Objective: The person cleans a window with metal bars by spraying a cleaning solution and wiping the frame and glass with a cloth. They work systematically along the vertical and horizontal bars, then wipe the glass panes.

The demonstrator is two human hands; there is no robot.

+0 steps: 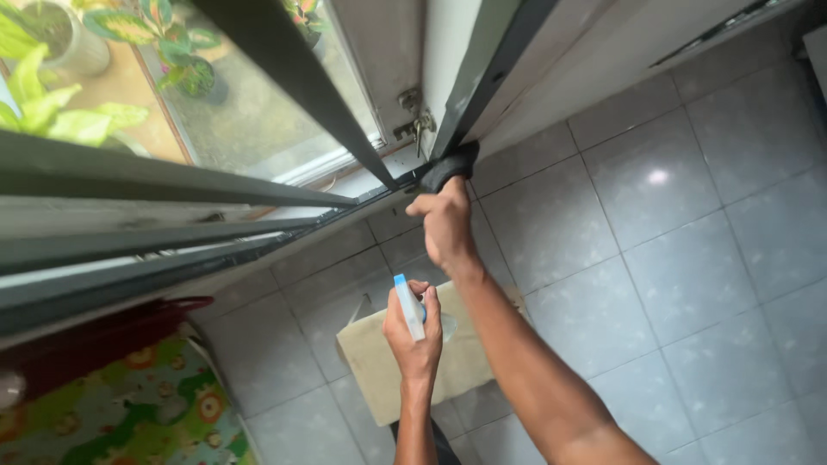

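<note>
My right hand (445, 226) presses a dark cloth (446, 169) against the lower corner of a black metal window frame (301, 95). The cloth is bunched where the frame bars meet the sill. My left hand (415, 336) is below it, gripping a spray bottle (410, 307) with a blue and white head; the clear body is mostly hidden by my fingers. Both forearms reach up from the bottom of the view.
Grey wall tiles (689, 224) spread to the right. A beige cardboard piece (379, 370) lies behind my left hand. A colourful patterned mat (129, 413) sits at bottom left. Potted plants (52, 86) stand outside the glass. A metal hinge (413, 120) is above the cloth.
</note>
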